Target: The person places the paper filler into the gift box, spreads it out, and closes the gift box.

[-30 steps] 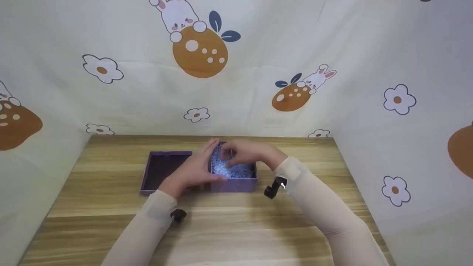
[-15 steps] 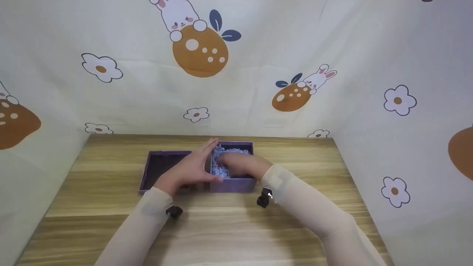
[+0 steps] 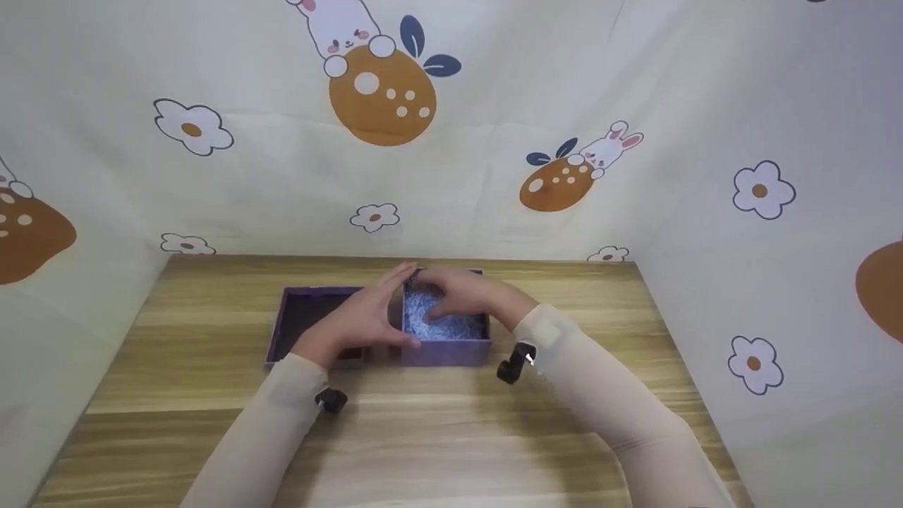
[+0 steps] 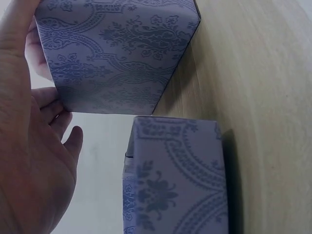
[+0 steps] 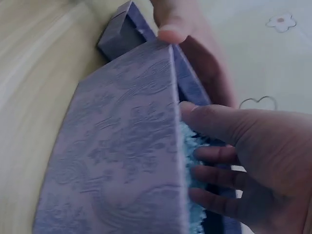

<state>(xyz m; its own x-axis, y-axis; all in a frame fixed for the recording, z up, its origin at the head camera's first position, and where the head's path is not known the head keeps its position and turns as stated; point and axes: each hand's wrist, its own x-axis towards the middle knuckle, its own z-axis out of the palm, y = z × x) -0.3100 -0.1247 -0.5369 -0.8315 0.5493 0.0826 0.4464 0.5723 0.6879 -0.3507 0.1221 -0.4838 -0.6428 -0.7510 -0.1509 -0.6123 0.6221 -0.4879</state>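
Observation:
A purple patterned box (image 3: 446,354) stands on the wooden table in the head view, with light blue shredded paper (image 3: 458,327) inside. My left hand (image 3: 363,321) holds the box's left side, its thumb at the front corner and its fingers reaching toward the far corner. In the left wrist view, those fingers touch the patterned box (image 4: 117,53). My right hand (image 3: 462,291) is over the box opening, fingers bent loosely down at the shredded paper. The right wrist view shows the thumb and fingertips of the right hand (image 5: 273,161) just inside the rim, among the paper (image 5: 192,214).
Left of the box lies a shallow purple lid (image 3: 307,314) with a dark inside, partly behind my left hand and wrist. Patterned cloth (image 3: 480,176) rises behind the table's far edge and along both sides. The wooden tabletop (image 3: 423,437) stretches toward me.
My right hand dipped deeper into the box half a second ago and has since risen toward the far side. The paper, bunched up then, now lies flatter. The left hand stays on the box.

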